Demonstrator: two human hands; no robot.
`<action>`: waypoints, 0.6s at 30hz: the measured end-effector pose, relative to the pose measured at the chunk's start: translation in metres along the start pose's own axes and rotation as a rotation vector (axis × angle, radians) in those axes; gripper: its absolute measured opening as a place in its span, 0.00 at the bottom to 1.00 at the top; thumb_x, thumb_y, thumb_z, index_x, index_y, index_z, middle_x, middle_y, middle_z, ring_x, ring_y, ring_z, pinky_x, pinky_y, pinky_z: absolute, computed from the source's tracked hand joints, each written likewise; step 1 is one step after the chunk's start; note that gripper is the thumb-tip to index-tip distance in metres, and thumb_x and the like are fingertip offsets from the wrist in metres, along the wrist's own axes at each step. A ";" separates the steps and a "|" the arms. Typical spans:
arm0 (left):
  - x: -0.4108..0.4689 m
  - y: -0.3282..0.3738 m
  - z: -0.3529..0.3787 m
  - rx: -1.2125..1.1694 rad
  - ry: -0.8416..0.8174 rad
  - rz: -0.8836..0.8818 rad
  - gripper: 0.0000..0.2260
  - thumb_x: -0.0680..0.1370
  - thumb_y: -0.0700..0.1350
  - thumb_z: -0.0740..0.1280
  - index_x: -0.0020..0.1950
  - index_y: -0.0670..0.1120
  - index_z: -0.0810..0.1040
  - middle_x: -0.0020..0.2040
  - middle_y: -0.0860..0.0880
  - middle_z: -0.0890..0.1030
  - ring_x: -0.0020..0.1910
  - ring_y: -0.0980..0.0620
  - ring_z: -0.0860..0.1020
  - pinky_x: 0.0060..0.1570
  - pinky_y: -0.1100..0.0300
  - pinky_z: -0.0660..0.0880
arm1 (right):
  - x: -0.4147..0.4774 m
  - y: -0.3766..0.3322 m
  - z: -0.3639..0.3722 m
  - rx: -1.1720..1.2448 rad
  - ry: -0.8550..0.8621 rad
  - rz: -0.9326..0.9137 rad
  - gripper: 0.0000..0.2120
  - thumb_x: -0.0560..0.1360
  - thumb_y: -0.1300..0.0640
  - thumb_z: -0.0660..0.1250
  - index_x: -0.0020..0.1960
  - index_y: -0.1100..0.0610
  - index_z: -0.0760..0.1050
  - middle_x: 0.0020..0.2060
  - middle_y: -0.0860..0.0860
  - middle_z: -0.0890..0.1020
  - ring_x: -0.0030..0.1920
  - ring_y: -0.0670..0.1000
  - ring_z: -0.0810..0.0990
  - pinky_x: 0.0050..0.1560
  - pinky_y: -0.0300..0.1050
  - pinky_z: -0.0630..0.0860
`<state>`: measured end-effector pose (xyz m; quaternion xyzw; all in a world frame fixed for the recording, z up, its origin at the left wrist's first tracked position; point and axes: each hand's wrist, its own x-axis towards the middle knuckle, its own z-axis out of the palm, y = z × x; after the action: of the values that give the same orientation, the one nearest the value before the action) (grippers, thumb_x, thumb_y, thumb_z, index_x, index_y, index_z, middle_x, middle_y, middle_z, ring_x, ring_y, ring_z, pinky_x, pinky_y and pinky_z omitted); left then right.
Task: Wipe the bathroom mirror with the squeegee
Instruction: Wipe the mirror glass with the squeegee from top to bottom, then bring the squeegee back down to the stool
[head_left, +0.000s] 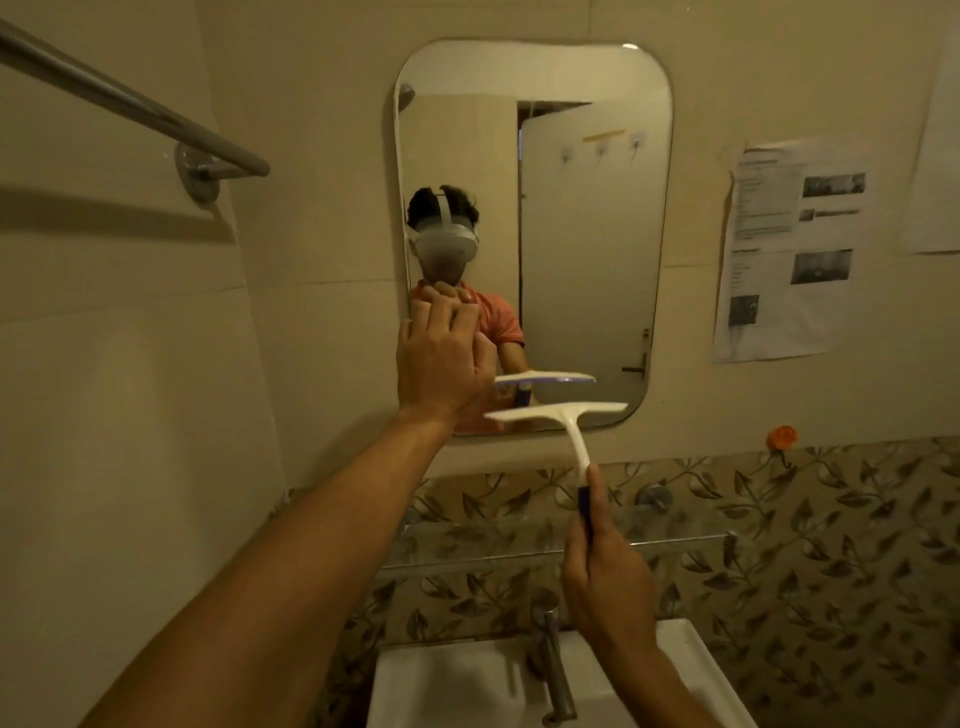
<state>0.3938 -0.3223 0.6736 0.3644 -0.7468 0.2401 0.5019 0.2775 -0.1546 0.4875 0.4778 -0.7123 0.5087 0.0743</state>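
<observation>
A rounded rectangular mirror (592, 208) hangs on the beige tiled wall. My right hand (605, 571) grips the dark lower end of a white squeegee (569, 415) handle. The squeegee's blade lies level at the mirror's lower edge, with its reflection just above it. My left hand (441, 364) is stretched out to the mirror's lower left part, fingers spread against or very near the glass, holding nothing. Its reflection meets it at the fingertips.
A white sink (452, 680) with a metal tap (556, 670) sits below. A glass shelf (675, 543) runs under the mirror. A towel bar (135, 111) juts from the left wall. Printed papers (789, 249) and an orange hook (782, 437) are on the right wall.
</observation>
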 end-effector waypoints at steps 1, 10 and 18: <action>0.001 0.003 -0.002 -0.009 -0.003 -0.011 0.13 0.77 0.49 0.59 0.55 0.46 0.79 0.53 0.44 0.78 0.51 0.44 0.73 0.48 0.50 0.71 | 0.012 -0.006 -0.009 0.018 0.026 -0.012 0.33 0.84 0.51 0.57 0.79 0.35 0.42 0.30 0.45 0.75 0.28 0.45 0.74 0.25 0.39 0.63; 0.018 0.052 -0.018 -0.091 -0.047 -0.005 0.16 0.80 0.52 0.57 0.55 0.45 0.80 0.56 0.41 0.82 0.54 0.43 0.77 0.50 0.49 0.75 | 0.114 -0.067 -0.073 0.113 0.070 -0.050 0.29 0.85 0.50 0.52 0.80 0.37 0.43 0.35 0.52 0.77 0.33 0.53 0.78 0.35 0.54 0.80; 0.044 0.076 -0.033 -0.105 -0.049 -0.017 0.21 0.80 0.56 0.52 0.56 0.48 0.79 0.56 0.45 0.80 0.57 0.45 0.74 0.56 0.45 0.72 | 0.170 -0.102 -0.100 0.193 0.114 -0.043 0.25 0.85 0.48 0.53 0.80 0.49 0.51 0.39 0.53 0.78 0.33 0.52 0.79 0.33 0.48 0.79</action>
<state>0.3425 -0.2645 0.7275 0.3498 -0.7671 0.1875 0.5040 0.2259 -0.1804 0.7016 0.4683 -0.6441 0.5997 0.0793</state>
